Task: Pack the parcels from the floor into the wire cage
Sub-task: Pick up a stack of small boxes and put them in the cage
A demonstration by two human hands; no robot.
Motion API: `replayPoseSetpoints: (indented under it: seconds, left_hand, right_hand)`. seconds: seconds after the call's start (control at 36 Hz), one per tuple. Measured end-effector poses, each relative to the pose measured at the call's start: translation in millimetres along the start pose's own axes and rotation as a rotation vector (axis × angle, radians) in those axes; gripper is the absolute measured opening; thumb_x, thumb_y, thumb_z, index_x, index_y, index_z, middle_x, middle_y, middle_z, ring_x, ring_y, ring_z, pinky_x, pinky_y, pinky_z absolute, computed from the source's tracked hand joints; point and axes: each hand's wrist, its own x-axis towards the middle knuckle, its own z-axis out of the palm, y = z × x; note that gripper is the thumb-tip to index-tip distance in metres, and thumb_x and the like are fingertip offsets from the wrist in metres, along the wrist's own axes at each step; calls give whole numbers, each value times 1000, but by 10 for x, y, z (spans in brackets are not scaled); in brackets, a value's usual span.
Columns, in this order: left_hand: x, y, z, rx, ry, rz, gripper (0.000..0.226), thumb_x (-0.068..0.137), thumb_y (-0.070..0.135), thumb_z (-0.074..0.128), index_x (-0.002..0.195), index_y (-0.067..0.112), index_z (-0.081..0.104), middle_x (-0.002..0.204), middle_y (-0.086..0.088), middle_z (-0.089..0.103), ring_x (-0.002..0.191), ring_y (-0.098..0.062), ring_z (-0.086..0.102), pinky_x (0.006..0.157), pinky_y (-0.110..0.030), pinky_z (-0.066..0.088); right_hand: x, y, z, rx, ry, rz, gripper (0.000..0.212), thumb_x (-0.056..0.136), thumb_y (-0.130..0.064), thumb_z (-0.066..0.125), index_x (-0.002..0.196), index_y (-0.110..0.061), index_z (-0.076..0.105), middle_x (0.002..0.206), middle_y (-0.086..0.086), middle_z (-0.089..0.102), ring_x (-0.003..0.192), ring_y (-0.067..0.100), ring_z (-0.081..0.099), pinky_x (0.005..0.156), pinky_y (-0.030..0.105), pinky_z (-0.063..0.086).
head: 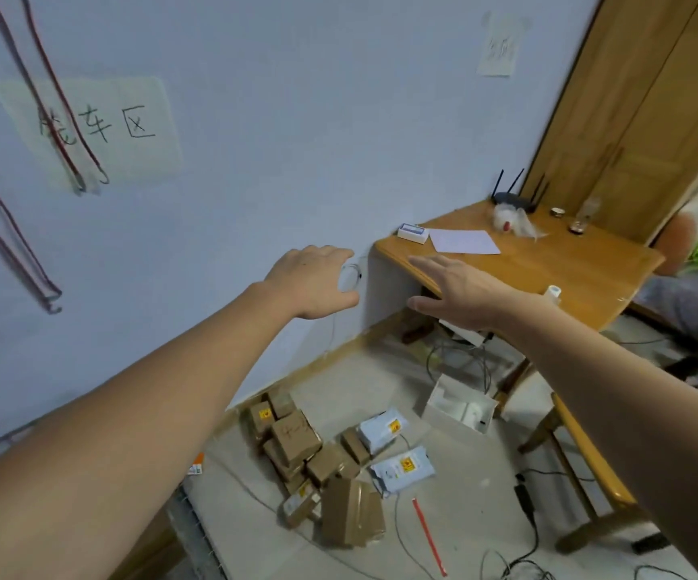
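Observation:
Several brown cardboard parcels (297, 443) lie piled on the floor by the wall, one larger box (352, 512) nearest me. Two white plastic mailer bags (402, 467) lie beside them on the right. Both my arms stretch forward, high above the pile. My left hand (311, 280) is empty, its fingers loosely bent, in front of the wall. My right hand (460, 293) is flat and empty, in front of the table's edge. A bit of wire mesh (190, 525) shows at the bottom left; I cannot tell whether it is the cage.
A wooden table (556, 265) stands at the right with a router, a sheet of paper and a small box on it. Below it are an open white box (458, 406), cables and a red stick (428, 535). Red cords hang on the wall at left.

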Motion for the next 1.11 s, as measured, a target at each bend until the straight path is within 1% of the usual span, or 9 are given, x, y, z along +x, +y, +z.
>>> replayPoseSetpoints:
  seconds: [0.22,0.31,0.47,0.61,0.69,0.78,0.83,0.94,1.11]
  left_hand:
    - [1137,-230,356,0,16,-38,75,92,57,53,158,25,33,161,2,39,144,-25,40,115,-43,34]
    - [1484,-326,487,-20,-6,-71,74,93,57,52,158,24,34,161,1,39,144,-26,40,115,-43,34]
    - [1978,-505,636,7,-91,-142,76,94,58,53,158,24,33,162,1,37,145,-24,38,115,-41,32]
    - [2272,-661,712,22,-107,-227,76,93,59,53,158,23,33,162,1,37,145,-24,38,116,-41,33]
    - [2381,-726,765,23,-103,-307,76,93,59,52,158,23,33,162,2,37,145,-24,38,117,-42,32]
    - [2432,-761,862,24,-101,-410,76,94,60,51,158,24,33,162,2,37,145,-24,37,118,-42,31]
    - [2439,-764,962,36,-90,-492,75,94,59,51,157,23,34,162,1,38,145,-24,39,117,-41,32]
    - [2350,-668,1217,26,-87,-694,75,94,61,53,157,22,35,159,-1,42,141,-26,43,114,-44,37]
    - [2045,-375,1898,-23,-221,-925,76,95,62,49,157,24,33,160,-3,40,141,-27,44,112,-47,40]
  right_hand:
    - [988,709,177,-29,-39,-48,78,99,-54,53,162,-28,15,166,-2,24,149,23,29,118,40,28]
    - [1362,936,212,-27,-70,-64,77,100,-55,52,162,-27,16,166,-1,25,149,22,29,117,40,29]
    - [2012,1273,288,3,-111,-119,77,99,-54,52,161,-24,18,165,1,27,149,25,31,119,42,30]
    - [2586,1426,369,42,-153,-199,75,99,-52,53,160,-23,20,163,2,30,146,25,34,116,40,31]
    - [2929,1484,467,36,-159,-294,75,99,-53,52,160,-20,23,162,6,32,147,26,33,118,39,28]
    - [3279,1541,584,20,-207,-403,75,100,-54,49,161,-21,21,164,6,29,147,27,33,118,41,28]
    - [3490,1571,674,13,-236,-483,74,101,-52,49,161,-21,19,165,4,26,146,27,34,118,40,27]
    - [3827,1614,926,14,-282,-623,74,101,-51,49,162,-23,18,166,1,25,149,25,28,117,43,29]
    - [3978,1668,1594,10,-422,-780,74,100,-46,53,161,-21,20,165,4,26,148,27,29,118,40,28]
